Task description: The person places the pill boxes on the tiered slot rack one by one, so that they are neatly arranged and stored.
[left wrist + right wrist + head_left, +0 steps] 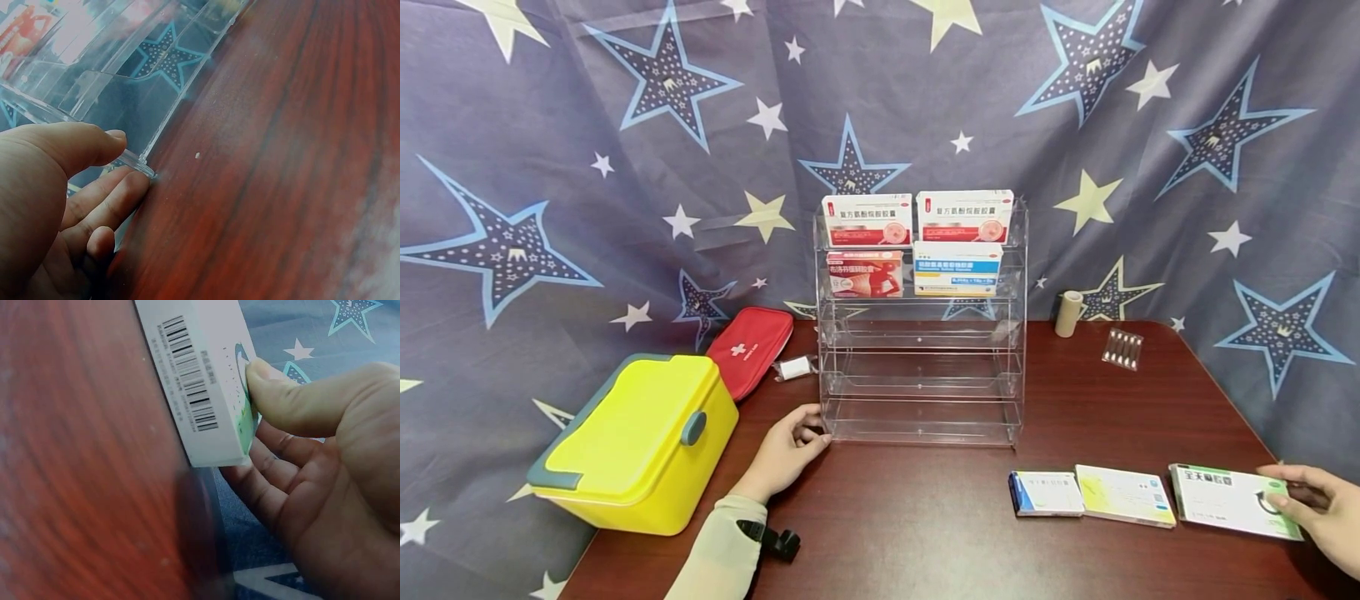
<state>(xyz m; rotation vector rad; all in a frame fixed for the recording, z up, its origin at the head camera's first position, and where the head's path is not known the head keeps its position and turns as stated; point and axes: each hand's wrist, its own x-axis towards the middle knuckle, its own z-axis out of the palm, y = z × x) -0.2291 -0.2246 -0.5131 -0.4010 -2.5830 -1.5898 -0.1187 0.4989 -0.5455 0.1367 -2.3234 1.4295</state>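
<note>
A clear acrylic display rack [917,433] stands on the table, with medicine boxes in its two upper tiers. My left hand [792,446] holds the rack's lower left front corner; in the left wrist view the thumb [103,145] and fingers lie on either side of its side panel. At the right, my right hand [1318,504] pinches the right end of a white and green medicine box [1232,500]. The right wrist view shows its barcoded side [190,381] and the thumb on its printed face. A yellow-white box [1123,495] and a blue-white box [1047,493] lie left of it.
A yellow lidded case [632,442] and a red first aid pouch [748,352] are at the left, with a small wrapped white roll [795,367] beside the rack. Behind on the right are a beige bandage roll [1069,314] and a pack of swabs [1122,348]. A star-patterned cloth hangs behind.
</note>
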